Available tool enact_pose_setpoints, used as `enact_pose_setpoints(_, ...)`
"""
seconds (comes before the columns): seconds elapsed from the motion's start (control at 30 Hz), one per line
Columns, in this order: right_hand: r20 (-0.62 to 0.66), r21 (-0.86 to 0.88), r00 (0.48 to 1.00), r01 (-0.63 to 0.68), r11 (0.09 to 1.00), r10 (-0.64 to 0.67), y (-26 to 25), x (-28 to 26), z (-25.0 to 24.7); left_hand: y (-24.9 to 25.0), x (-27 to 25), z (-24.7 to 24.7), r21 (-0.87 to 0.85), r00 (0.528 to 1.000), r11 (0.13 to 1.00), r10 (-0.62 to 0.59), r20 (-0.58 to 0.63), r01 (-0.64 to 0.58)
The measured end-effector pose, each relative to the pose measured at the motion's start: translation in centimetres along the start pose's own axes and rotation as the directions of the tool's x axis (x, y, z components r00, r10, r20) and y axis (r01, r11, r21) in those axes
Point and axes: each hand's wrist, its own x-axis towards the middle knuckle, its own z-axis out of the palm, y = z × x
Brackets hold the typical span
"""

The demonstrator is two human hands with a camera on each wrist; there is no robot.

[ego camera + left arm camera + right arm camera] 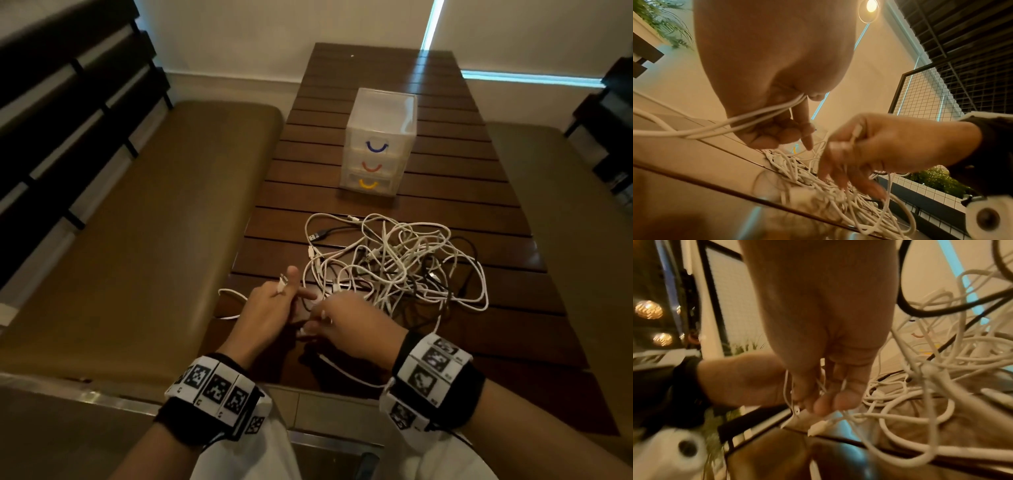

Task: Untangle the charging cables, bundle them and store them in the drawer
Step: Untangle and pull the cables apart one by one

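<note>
**Two hands at the near edge of a cable tangle**

The tangle of cables (pixel 394 267) lies on the near half of the slatted desk (pixel 479 192), reaching close to the right edge; bare slats separate it from the drawer unit (pixel 378 144) farther back. The unit has three drawers, all closed, with a blue, a red and a yellow handle from top to bottom. Most cables are white; at least one is black, its plug lying at the far left of the heap. The exact cable count cannot be told. Cushioned benches (pixel 154 222) flank the desk on both sides. The left hand (pixel 270 301) works at the desk's near left edge, its grip pinching a white cable (pixel 748 116) whose plug stands above the thumb. The right hand (pixel 352 325), just beside it, curls its fingers (pixel 830 164) round white strands of the tangle.
</note>
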Motion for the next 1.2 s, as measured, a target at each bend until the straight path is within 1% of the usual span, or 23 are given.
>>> enact_pose_setpoints(0.03,-0.052,0.158,0.998,-0.033,0.987,0.041,-0.1,0.1,-0.6,0.0,-0.1,0.1,-0.027,1.000,1.000,0.000,0.013,0.001)
enact_pose_setpoints(0.07,-0.077,0.323,0.994,-0.046,0.945,0.075,-0.3,0.1,-1.2,-0.1,-0.1,0.3,-0.047,1.000,0.999,0.008,0.018,-0.007)
enact_pose_setpoints(0.1,-0.093,0.454,0.993,-0.025,0.890,0.076,-0.6,0.1,-1.9,0.1,-0.2,0.4,-0.058,1.000,0.998,0.028,0.011,-0.028)
enact_pose_setpoints(0.13,-0.116,0.534,0.991,0.004,0.845,0.069,-0.8,0.3,-2.5,0.2,-0.3,0.5,-0.067,0.999,0.996,0.050,-0.007,-0.050)
enact_pose_setpoints(0.2,-0.160,0.641,0.984,0.046,0.766,0.074,-1.1,0.5,-3.3,0.2,-0.4,0.7,-0.110,0.995,0.990,0.085,-0.043,-0.089)
enact_pose_setpoints(0.3,-0.238,0.758,0.965,0.111,0.642,0.114,-1.7,0.7,-3.4,0.2,-0.7,0.7,-0.215,0.994,0.971,0.103,-0.036,-0.108)
enact_pose_setpoints(0.37,-0.316,0.774,0.936,0.161,0.612,0.153,-1.9,0.9,-2.9,0.1,-0.6,0.6,-0.228,0.991,0.964,0.129,-0.037,-0.134)
enact_pose_setpoints(0.4,-0.363,0.753,0.917,0.182,0.632,0.168,-1.9,0.9,-2.7,-0.1,-0.6,0.6,-0.239,0.989,0.960,0.139,-0.041,-0.145)
enact_pose_setpoints(0.47,-0.427,0.678,0.890,0.197,0.708,0.161,-1.9,1.3,-2.5,-0.3,-0.6,0.3,-0.285,0.988,0.946,0.145,-0.044,-0.152)
enact_pose_setpoints(0.53,-0.454,0.604,0.881,0.197,0.772,0.130,-2.1,1.7,-2.2,-0.4,-0.7,0.2,-0.347,0.991,0.929,0.130,-0.028,-0.132)
enact_pose_setpoints(0.6,-0.488,0.508,0.870,0.212,0.835,0.075,-2.2,2.0,-1.7,-0.2,-1.0,0.1,-0.381,0.992,0.916,0.110,-0.054,-0.123)
enact_pose_setpoints(0.63,-0.493,0.416,0.870,0.215,0.884,0.021,-2.3,2.1,-1.5,-0.1,-1.1,0.1,-0.392,0.991,0.911,0.110,-0.079,-0.132)
enact_pose_setpoints(0.67,-0.488,0.276,0.871,0.210,0.938,-0.051,-2.5,2.3,-1.2,0.1,-1.1,0.0,-0.404,0.989,0.904,0.110,-0.100,-0.141)
enact_pose_setpoints(0.7,-0.464,0.149,0.879,0.201,0.968,-0.111,-2.6,2.5,-0.8,0.1,-1.1,0.0,-0.423,0.988,0.894,0.110,-0.109,-0.146)
enact_pose_setpoints(0.73,-0.426,0.100,0.894,0.199,0.975,-0.139,-2.6,2.8,-0.5,0.0,-1.0,-0.1,-0.442,0.988,0.885,0.108,-0.110,-0.145)
enact_pose_setpoints(0.77,-0.376,0.149,0.916,0.207,0.967,-0.139,-2.6,3.0,-0.2,-0.1,-1.0,-0.2,-0.447,0.989,0.883,0.104,-0.107,-0.141)
enact_pose_setpoints(0.8,-0.331,0.242,0.934,0.224,0.944,-0.137,-2.7,3.1,0.0,-0.1,-1.0,-0.4,-0.446,0.989,0.884,0.101,-0.107,-0.139)
enact_pose_setpoints(0.87,-0.322,0.371,0.936,0.261,0.891,-0.141,-2.7,3.1,0.3,-0.1,-1.0,-0.5,-0.428,0.989,0.894,0.096,-0.111,-0.134)
enact_pose_setpoints(0.93,-0.338,0.398,0.932,0.265,0.878,-0.128,-2.7,2.9,0.2,-0.2,-0.9,-0.6,-0.425,0.992,0.897,0.088,-0.094,-0.120)
enact_pose_setpoints(1.0,-0.319,0.438,0.943,0.238,0.867,-0.098,-2.8,2.8,-0.1,-0.5,-0.6,-0.5,-0.435,0.993,0.894,0.084,-0.080,-0.110)
enact_pose_setpoints(1.07,-0.291,0.463,0.954,0.206,0.862,-0.071,-2.9,2.7,-0.4,-0.5,-0.3,-0.3,-0.407,0.993,0.908,0.067,-0.094,-0.100)
enact_pose_setpoints(1.13,-0.247,0.461,0.967,0.167,0.872,-0.055,-2.9,2.7,-0.4,-0.1,-0.3,-0.3,-0.374,0.988,0.923,0.028,-0.153,-0.084)
enact_pose_setpoints(1.2,-0.170,0.399,0.985,0.096,0.912,-0.029,-2.3,2.5,-0.2,0.4,-0.2,-1.1,-0.411,0.959,0.906,-0.024,-0.284,-0.099)
